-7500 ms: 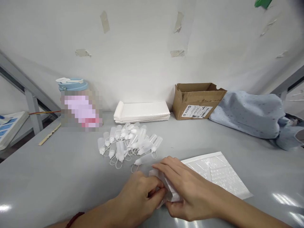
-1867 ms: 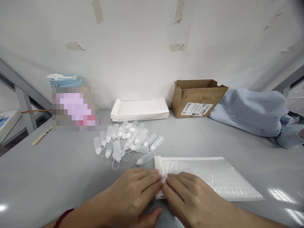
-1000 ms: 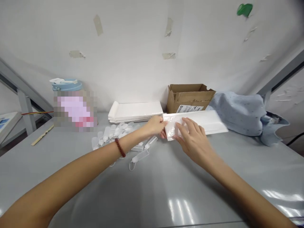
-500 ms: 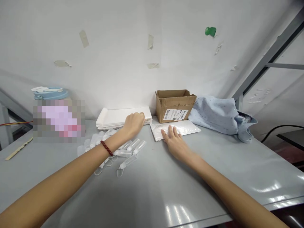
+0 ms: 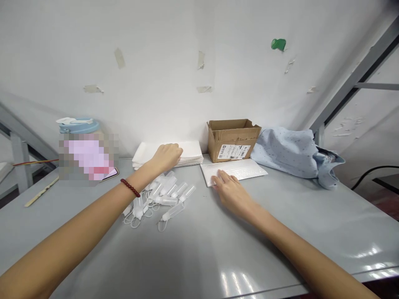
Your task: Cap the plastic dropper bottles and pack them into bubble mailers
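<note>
My left hand [image 5: 167,157] is closed, its fingers curled down on a stack of white envelopes [image 5: 191,151] against the wall. Its fingertips are hidden, so any grip on an envelope cannot be made out. My right hand [image 5: 233,192] lies open, palm down, with its fingertips on the left part of a single white envelope [image 5: 249,169] in front of the box. Below my left wrist is a loose pile of small clear plastic tubes [image 5: 165,201] with white caps and thin loops, partly covered by the forearm.
Behind the single envelope stands an open cardboard box [image 5: 233,141] with a label. Light blue cloth [image 5: 283,151] is bunched to its right. At the left are a blue-lidded container [image 5: 79,125], a blurred pink item [image 5: 90,158] and a thin pale stick [image 5: 42,192] on the grey table [image 5: 199,249].
My left hand has shifted left along the envelope stack. The fingers of my right hand have drawn closer together on the single envelope. The whole view has shifted slightly.
</note>
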`<state>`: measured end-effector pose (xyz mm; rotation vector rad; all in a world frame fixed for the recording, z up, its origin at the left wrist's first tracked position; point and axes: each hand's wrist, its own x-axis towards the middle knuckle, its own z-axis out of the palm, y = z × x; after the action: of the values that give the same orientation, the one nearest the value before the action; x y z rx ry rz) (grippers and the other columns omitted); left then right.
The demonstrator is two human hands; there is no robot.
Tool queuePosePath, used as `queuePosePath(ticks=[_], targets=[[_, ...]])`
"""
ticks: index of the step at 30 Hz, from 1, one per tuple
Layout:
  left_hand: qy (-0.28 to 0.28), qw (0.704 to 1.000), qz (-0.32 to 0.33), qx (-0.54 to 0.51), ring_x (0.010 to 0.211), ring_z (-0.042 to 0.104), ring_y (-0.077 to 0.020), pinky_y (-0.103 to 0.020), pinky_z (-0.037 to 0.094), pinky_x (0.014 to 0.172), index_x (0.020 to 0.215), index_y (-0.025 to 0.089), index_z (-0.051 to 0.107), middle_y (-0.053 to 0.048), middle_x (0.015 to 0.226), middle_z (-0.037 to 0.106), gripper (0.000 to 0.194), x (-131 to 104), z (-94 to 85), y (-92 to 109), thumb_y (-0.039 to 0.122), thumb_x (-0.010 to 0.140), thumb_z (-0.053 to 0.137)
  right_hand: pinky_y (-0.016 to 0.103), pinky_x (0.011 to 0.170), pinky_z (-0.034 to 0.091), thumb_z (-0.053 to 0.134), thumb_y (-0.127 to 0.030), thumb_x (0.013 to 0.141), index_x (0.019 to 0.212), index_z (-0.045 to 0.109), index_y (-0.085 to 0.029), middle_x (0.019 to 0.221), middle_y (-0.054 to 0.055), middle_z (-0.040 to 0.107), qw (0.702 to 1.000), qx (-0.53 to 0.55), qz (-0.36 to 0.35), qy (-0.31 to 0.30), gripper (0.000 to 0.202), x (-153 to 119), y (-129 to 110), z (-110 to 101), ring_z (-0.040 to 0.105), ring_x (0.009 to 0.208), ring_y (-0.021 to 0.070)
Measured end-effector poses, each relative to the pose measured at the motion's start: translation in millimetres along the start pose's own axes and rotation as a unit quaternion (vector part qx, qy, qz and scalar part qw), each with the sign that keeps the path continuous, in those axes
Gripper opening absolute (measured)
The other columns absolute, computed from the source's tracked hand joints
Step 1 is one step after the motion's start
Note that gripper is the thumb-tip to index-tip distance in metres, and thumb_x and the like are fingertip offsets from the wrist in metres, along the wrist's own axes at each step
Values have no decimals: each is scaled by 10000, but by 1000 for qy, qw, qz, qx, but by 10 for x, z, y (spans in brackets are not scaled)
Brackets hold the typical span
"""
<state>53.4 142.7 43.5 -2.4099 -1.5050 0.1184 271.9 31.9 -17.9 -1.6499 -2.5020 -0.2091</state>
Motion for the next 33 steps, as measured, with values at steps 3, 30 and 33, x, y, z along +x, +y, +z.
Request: queuePosePath(ticks=[3, 30, 33], targets=[[33, 998, 42, 28, 863, 615, -188, -345, 526, 727, 987, 107, 608, -81, 976, 624, 153, -33, 28, 27, 217, 913, 531, 413, 917, 449, 399, -83, 912, 1114, 566, -125, 1241, 202, 553, 999, 8, -8, 47, 266, 6, 20, 37, 512, 1186, 283], [-21, 666, -164, -727, 763, 601, -159, -269, 507, 677, 885, 151, 691, -68, 902, 694, 199, -1132, -74, -306, 232, 729, 599, 540, 1038, 309, 351, -21, 870, 1305, 449, -68, 1336, 237, 508, 973, -81, -47, 209, 448, -78, -168, -36, 434, 1284, 318], [-67, 623, -133, -768, 682, 574, -124, -244, 489, 618, 911, 158, 682, -52, 861, 684, 204, -1210, -39, -131, 160, 721, 606, 606, 1046, 256, 490, -147, 775, 1400, 264, -22, 1452, 280, 318, 986, -47, -51, 149, 676, -119, -311, -57, 242, 1370, 386]])
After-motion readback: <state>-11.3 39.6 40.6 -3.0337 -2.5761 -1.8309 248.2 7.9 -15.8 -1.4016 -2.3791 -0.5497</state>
